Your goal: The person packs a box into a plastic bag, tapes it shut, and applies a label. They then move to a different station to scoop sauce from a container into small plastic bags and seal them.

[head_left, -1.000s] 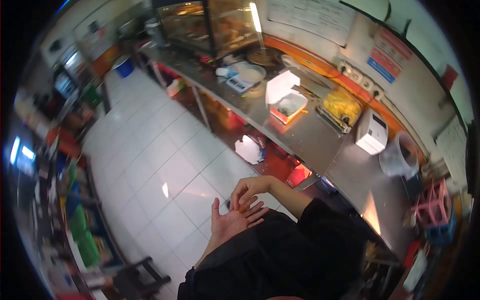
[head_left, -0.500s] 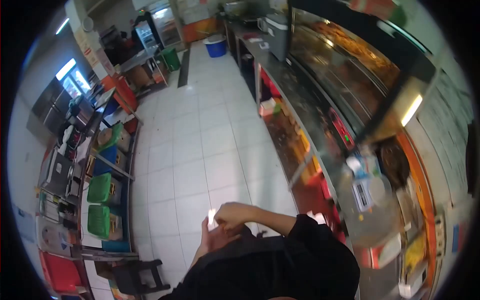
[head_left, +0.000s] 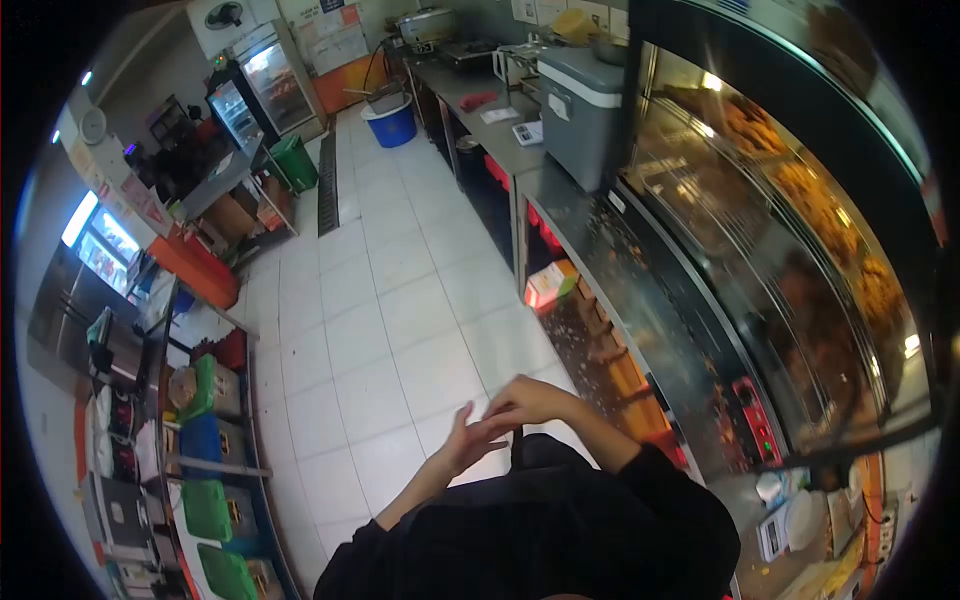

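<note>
The bare right hand (head_left: 530,399), fingers bent and bunched, touched the bare left hand (head_left: 463,443), its thumb apart; anything between them was hidden. A loose pinch could have dropped something small onto the white tiled floor (head_left: 415,345); a wide-swung right elbow might have knocked the dark metal bench (head_left: 585,240).

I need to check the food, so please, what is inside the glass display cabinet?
Inside the glass display cabinet, golden-brown food pieces lie toward the wall side, with wire racks nearer. Lower down, reflections and darkness hide the contents; I cannot tell.
</note>
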Motion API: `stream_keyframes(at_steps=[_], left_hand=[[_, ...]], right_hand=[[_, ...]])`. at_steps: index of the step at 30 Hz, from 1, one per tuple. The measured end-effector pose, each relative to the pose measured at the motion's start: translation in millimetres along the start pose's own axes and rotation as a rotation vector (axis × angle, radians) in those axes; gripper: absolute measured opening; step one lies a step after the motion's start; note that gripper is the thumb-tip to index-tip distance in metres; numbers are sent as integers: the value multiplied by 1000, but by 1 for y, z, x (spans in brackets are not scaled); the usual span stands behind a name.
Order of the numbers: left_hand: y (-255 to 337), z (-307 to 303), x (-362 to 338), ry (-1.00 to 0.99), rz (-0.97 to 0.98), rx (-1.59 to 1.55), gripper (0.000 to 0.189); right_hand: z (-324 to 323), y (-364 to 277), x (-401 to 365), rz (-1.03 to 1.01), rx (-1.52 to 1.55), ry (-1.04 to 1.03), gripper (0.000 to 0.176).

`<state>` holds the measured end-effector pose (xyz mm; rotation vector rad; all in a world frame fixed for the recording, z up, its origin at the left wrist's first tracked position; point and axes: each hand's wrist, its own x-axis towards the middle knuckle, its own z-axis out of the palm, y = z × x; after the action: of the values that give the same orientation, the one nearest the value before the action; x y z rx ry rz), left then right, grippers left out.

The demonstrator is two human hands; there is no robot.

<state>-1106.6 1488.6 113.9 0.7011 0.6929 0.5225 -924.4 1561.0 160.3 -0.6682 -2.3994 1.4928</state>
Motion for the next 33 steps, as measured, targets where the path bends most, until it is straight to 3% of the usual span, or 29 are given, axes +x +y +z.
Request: stream_keyframes(at_steps=[5,9,11,12,13,14,16,18,21,25,26,27,29,33], left_hand=[[101,-83,130,-171,-135,36,89],[186,-156,206,-197,-67,173,93],[224,-200,245,-26,222,308,100],[277,-192,237,23,373,493,99],[320,-202,241,-154,479,508,98],[361,-209,245,-14,594,748,102],[421,-230,263,-20,753,705,96],[471,-262,287,-27,750,724,103],[536,-318,334,-87,710,751,112],[614,-388,413,-203,644,739,115],[628,-402,436,-258,682,636,99],[646,-410,456,-314,663,637,99],[673,-425,491,-393,447,521,97],[710,-445,573,-580,250,448,93]], right_hand=[[-108,82,58,206,260,227,21],[-197,146,138,140,548,206,24],[-234,189,196,51,696,336,25],[-267,156,216,127,484,386,24],[-306,118,239,191,257,415,24],[-328,121,266,100,454,427,23],[-371,133,318,-1,636,430,22],[-413,149,364,-155,540,500,22],[-472,176,423,-193,419,552,23],[-546,213,489,-92,378,682,22],[-568,215,500,-48,400,708,22],[-586,218,508,5,435,729,22],[-615,238,515,80,417,766,23],[-653,284,512,110,492,902,29]])
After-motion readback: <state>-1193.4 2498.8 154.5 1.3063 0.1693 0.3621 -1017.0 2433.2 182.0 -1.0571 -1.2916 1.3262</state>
